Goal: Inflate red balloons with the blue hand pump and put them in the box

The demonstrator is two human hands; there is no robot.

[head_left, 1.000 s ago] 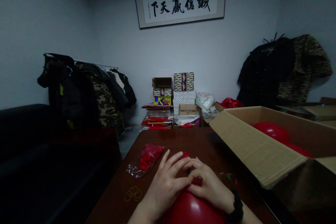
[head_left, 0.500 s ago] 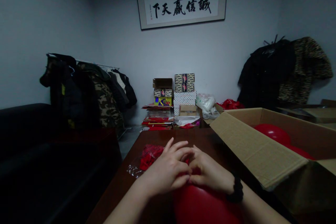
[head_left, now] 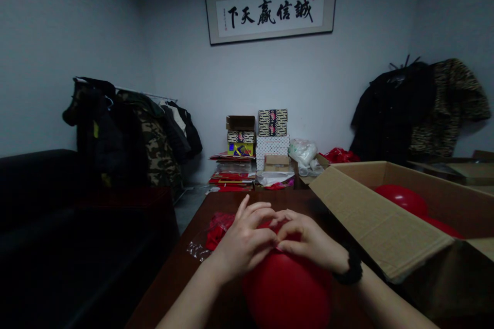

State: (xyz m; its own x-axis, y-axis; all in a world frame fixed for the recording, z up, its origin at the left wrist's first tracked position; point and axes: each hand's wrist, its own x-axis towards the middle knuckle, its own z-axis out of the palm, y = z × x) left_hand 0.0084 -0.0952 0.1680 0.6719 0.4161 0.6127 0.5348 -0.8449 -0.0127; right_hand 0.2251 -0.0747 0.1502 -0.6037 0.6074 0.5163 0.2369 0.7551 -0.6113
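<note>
An inflated red balloon [head_left: 287, 293] is held in front of me above a dark brown table [head_left: 181, 272]. My left hand [head_left: 243, 241] and my right hand [head_left: 309, 239] meet at its top, fingers pinched together on the balloon's neck. A black band sits on my right wrist. Behind my left hand a clear bag of red uninflated balloons [head_left: 216, 229] lies on the table.
An open cardboard box [head_left: 382, 221] with red balloons [head_left: 401, 198] inside stands at the right. A dark sofa [head_left: 57, 216] is at the left. Coats hang on a rack [head_left: 131, 133]; stacked boxes [head_left: 262, 141] stand by the far wall.
Both hands and the balloon have risen off the table, and the balloon now shows more fully below the hands. The rubber bands on the table have dropped out of sight.
</note>
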